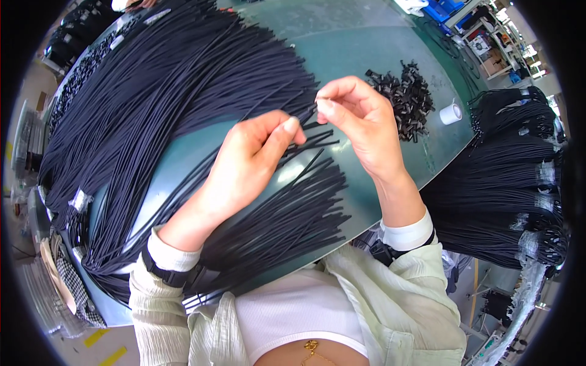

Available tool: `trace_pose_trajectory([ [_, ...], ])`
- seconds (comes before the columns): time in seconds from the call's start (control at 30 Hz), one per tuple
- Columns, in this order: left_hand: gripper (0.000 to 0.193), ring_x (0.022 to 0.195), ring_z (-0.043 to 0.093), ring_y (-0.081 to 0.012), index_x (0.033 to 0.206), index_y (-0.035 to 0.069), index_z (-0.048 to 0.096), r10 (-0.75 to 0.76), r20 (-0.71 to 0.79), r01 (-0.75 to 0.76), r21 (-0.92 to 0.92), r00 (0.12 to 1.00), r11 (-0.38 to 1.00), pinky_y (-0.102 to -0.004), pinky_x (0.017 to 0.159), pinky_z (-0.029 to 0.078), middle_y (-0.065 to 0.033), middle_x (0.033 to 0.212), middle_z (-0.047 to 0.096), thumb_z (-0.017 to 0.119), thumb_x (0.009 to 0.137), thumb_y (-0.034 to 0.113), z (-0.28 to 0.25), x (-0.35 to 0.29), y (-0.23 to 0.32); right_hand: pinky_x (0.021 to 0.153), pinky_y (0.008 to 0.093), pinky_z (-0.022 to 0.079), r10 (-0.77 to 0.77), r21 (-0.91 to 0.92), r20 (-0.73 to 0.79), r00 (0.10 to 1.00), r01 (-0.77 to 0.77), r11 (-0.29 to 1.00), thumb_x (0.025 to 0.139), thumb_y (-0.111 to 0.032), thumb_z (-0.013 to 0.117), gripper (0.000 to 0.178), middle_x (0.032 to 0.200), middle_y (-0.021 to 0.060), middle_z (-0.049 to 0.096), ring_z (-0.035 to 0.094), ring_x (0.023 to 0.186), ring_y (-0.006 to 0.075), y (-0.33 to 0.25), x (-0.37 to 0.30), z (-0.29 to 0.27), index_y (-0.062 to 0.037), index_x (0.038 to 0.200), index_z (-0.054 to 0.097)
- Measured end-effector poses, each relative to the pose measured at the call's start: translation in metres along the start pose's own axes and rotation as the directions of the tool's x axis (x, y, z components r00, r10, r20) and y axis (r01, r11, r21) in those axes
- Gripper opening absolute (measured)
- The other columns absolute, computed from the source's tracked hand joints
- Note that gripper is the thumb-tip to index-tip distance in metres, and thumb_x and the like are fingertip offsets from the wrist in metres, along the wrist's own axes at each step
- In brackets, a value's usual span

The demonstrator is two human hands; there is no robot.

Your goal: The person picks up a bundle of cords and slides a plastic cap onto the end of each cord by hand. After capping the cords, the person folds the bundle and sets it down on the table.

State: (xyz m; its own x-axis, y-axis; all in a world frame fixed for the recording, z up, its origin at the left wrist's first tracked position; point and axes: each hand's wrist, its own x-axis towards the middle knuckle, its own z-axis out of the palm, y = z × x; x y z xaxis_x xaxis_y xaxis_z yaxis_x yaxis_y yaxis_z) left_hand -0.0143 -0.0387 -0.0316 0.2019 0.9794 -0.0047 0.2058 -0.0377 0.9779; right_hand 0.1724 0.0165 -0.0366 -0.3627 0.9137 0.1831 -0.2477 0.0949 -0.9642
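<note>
My left hand (244, 160) is closed in a pinch around a thin black cord (309, 114), whose end sticks out past the thumb toward the right hand. Close by on the right, my right hand (365, 125) is raised with thumb and forefinger pressed together. A tiny dark bit shows at those fingertips, too small to name. Beyond the right hand lies a heap of small black pieces (412, 104). Long black cords (183, 79) cover the left and far side of the table, and another batch of cords (293, 213) lies below my hands.
The green table (342, 33) has a small white spool (450, 114) near its right edge. Past that edge, thick bundles of black cords (488, 189) hang with clear wrapping around them. A shelf rack (494, 52) stands at the far right. A checkered cloth (82, 293) is at the lower left.
</note>
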Motion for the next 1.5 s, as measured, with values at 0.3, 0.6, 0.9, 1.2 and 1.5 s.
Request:
trace_pose_trajectory([
  [0.3, 0.02, 0.059, 0.037, -0.0019, 0.088, 0.002, 0.06, 0.055, 0.036, -0.055, -0.009, 0.998, 0.998, -0.0196, 0.051, 0.03, 0.0064, 0.064, 0.045, 0.053, 0.095, 0.019, -0.015, 0.004, 0.015, 0.068, 0.0223, 0.046, 0.018, -0.045, 0.109, 0.994, -0.013, 0.999, 0.088, -0.01, 0.062, 0.01, 0.083, 0.0032, 0.061, 0.057, 0.074, 0.009, -0.003, -0.001, 0.01, -0.0011, 0.092, 0.062],
  [0.6, 0.036, 0.09, 0.057, -0.0258, 0.106, 0.002, 0.059, 0.19, -0.069, -0.077, 0.744, 0.979, 0.663, -0.0365, 0.077, 0.046, -0.0112, 0.096, 0.057, 0.069, 0.08, 0.025, -0.058, -0.049, -0.033, 0.077, 0.0259, 0.046, 0.158, -0.612, -0.068, 0.985, -0.167, 0.773, 0.082, -0.014, 0.068, 0.022, 0.091, 0.005, 0.062, 0.058, 0.082, 0.0126, 0.02, 0.021, -0.07, -0.0029, 0.101, 0.063],
  [0.9, 0.051, 0.1, 0.051, -0.0282, 0.118, 0.005, 0.052, 0.12, -0.141, 0.068, 0.877, 0.983, 0.476, -0.0375, 0.088, 0.041, -0.0117, 0.108, 0.052, 0.072, 0.074, 0.019, -0.037, -0.059, -0.049, 0.104, 0.0396, 0.033, -0.042, -0.764, 0.619, 0.784, 0.614, 0.2, 0.066, -0.011, 0.074, 0.05, 0.119, 0.0103, 0.053, 0.045, 0.119, 0.0257, 0.031, 0.027, -0.006, -0.0079, 0.113, 0.058],
  [1.2, 0.037, 0.092, 0.053, -0.0279, 0.109, 0.006, 0.054, 0.087, -0.013, -0.036, 0.837, 0.996, 0.546, -0.0375, 0.08, 0.042, -0.0098, 0.096, 0.053, 0.069, 0.075, 0.012, -0.031, -0.061, -0.053, 0.094, 0.0412, 0.039, 0.424, -0.772, 0.594, 0.684, 0.632, 0.062, 0.067, -0.008, 0.069, 0.044, 0.104, 0.01, 0.057, 0.05, 0.108, 0.0294, 0.022, 0.037, 0.01, -0.0039, 0.109, 0.053],
  [1.5, 0.032, 0.088, 0.054, -0.0246, 0.105, 0.007, 0.054, 0.211, -0.034, -0.078, 0.861, 0.977, 0.502, -0.0358, 0.076, 0.042, -0.0082, 0.091, 0.053, 0.067, 0.077, 0.017, -0.034, -0.059, -0.068, 0.079, 0.0407, 0.046, 0.363, -0.846, 0.533, 0.765, 0.488, 0.215, 0.083, -0.016, 0.062, 0.028, 0.096, 0.0129, 0.058, 0.056, 0.094, 0.0313, 0.032, 0.029, -0.012, -0.002, 0.104, 0.051],
])
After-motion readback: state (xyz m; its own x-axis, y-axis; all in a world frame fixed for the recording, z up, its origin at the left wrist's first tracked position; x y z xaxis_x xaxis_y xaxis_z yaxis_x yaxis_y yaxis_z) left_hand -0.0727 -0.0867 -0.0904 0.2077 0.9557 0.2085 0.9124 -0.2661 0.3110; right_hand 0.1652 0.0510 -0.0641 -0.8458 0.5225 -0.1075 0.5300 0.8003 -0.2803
